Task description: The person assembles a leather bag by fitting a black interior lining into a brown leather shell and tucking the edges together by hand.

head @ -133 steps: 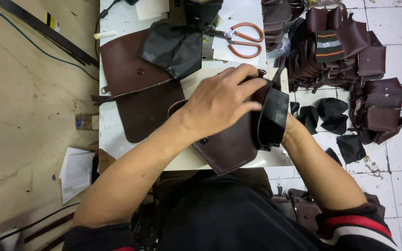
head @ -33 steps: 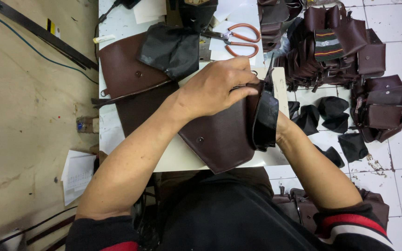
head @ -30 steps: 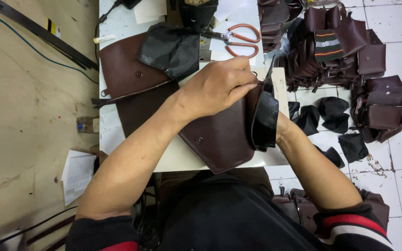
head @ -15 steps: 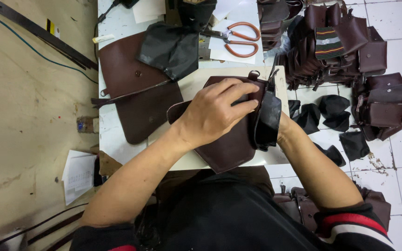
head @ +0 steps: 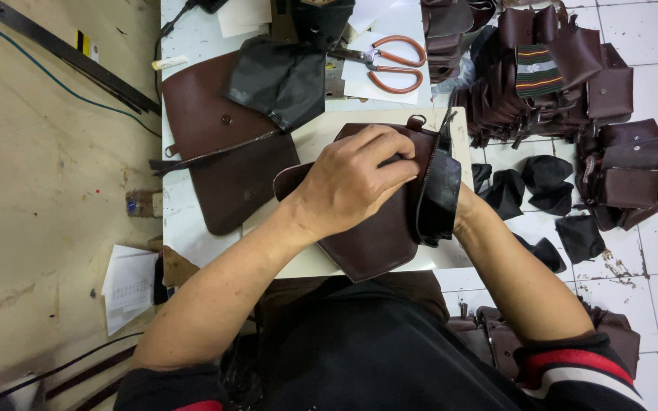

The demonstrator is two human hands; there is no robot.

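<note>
A dark brown leather bag (head: pixel 378 240) with a black lining and a zipper lies on the white worktable (head: pixel 184 228) in front of me. My left hand (head: pixel 352 183) lies on top of it, fingers curled and pressing the leather near the zipper edge. My right hand is hidden inside the bag's black-lined opening (head: pixel 439 198); only its wrist and forearm (head: pixel 512 266) show. I cannot see what the right hand's fingers are doing.
Another brown leather bag (head: pixel 226 156) with a black lining piece (head: pixel 279 76) lies at the table's left. Orange-handled scissors (head: pixel 390 61) rest at the back. Piles of brown leather pieces (head: pixel 565 76) and black linings (head: pixel 531 183) sit on the tiled floor at right. Papers (head: pixel 127 285) lie at left.
My left hand has slid back from the bag's far edge toward its middle, and the bag has shifted slightly toward me. The right hand stays inside the opening.
</note>
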